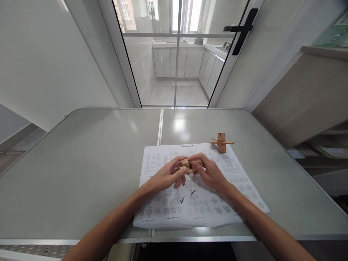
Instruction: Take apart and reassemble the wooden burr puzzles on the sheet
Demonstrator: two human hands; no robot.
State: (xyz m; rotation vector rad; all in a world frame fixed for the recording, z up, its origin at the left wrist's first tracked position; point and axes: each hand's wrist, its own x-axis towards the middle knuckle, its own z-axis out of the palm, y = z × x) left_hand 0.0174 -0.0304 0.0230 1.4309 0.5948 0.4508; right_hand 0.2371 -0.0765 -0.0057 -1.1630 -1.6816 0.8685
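Observation:
Between my two hands, low over a printed paper sheet (168, 203), is a small wooden puzzle (185, 162) made of light interlocking blocks. My left hand (171, 172) grips its left end, with thumb in front and some fingers curled beneath. On the right end, my right hand (208, 168) is closed, its thumb pressing the near side and its fingers over the top. Parts of the blocks are hidden behind the fingers. A second wooden puzzle (221, 143), with a flat numbered piece and a thin crossing stick, stands at the sheet's upper right corner.
The sheet, printed with rows of small diagrams, lies on a grey folding table (81, 174) with a metal seam down its middle. Past the far edge is a glass door with a black handle (244, 30). A wooden shelf unit (307, 83) stands on the right.

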